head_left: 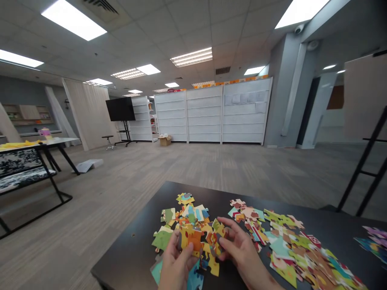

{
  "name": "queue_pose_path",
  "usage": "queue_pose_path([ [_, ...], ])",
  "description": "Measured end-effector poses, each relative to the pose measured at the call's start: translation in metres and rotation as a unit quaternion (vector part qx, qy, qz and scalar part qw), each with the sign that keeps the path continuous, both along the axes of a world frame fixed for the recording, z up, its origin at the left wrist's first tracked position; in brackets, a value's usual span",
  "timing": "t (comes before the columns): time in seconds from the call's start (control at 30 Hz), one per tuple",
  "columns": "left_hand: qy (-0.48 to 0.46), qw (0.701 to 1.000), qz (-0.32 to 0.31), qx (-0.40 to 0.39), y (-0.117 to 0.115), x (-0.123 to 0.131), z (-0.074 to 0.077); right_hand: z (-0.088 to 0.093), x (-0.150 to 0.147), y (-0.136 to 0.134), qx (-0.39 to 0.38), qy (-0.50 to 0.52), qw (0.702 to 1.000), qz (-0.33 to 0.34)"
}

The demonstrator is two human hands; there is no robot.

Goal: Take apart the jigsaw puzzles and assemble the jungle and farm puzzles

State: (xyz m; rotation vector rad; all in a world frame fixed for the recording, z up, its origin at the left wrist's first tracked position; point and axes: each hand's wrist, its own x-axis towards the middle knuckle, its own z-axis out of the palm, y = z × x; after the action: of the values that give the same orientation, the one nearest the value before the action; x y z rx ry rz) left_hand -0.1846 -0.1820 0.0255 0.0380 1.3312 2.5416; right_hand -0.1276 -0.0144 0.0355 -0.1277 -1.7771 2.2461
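My left hand (178,259) is closed on an orange and yellow jigsaw puzzle piece (191,237), thumb pressed on its face. Close by on the right, the fingers of my right hand (238,247) pinch another jigsaw piece (215,241) in yellow, orange and dark tones; whether it is one piece or more I cannot tell. Beneath and around both hands lies a loose heap of puzzle pieces (196,212), some overlapping. A green piece (163,237) rests just left of my left hand. Parts of the heap are hidden behind my hands.
A second heap of puzzle pieces (302,249) spreads over the right of the black table (130,251). Purple and blue pieces (375,241) lie at its far right. A table with a yellow pile (19,145) stands at left, a black ladder-like frame (364,161) at right.
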Motion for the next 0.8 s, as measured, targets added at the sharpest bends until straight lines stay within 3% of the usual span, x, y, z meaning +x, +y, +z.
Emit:
queue_pose_path([
  [0.13,-0.041,0.999,0.002,0.007,0.008,0.004,-0.01,-0.011,0.004,-0.008,-0.012,-0.006,1.0,0.007],
  [0.27,-0.055,0.998,0.006,0.009,0.01,0.007,-0.017,-0.007,0.005,-0.011,-0.002,-0.014,1.0,-0.013],
  [0.47,-0.033,0.999,0.012,-0.002,0.012,0.006,-0.027,0.003,0.007,-0.014,0.004,-0.047,0.998,-0.042],
  [0.8,-0.001,0.999,0.043,-0.016,0.02,0.009,-0.039,-0.005,0.005,-0.012,0.025,-0.033,0.999,-0.035],
])
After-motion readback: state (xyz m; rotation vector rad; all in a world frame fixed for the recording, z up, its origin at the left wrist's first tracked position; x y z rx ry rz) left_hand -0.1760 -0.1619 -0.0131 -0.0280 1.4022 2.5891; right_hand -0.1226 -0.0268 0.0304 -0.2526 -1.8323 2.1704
